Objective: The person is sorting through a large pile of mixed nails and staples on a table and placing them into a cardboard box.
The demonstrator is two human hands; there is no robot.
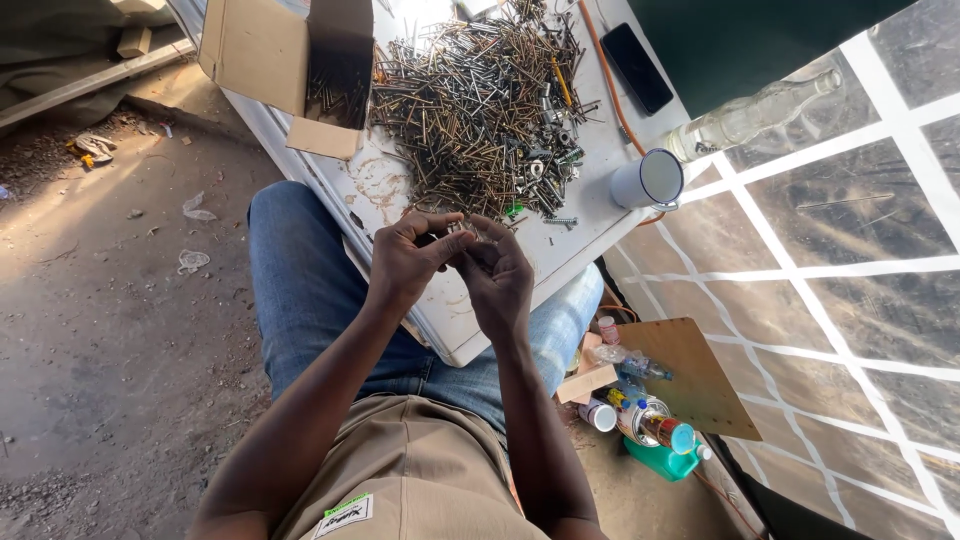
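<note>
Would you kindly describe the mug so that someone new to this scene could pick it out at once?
Start at the white table covered by the big heap of nails. Go to its edge past the heap, below the black phone. There stands the mug: a white enamel cup with a dark rim, the only cup there.

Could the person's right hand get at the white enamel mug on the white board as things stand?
Probably yes: the white enamel mug stands uncovered at the white board edge, with bare surface between it and the right hand, though its fingers now pinch something small.
</note>
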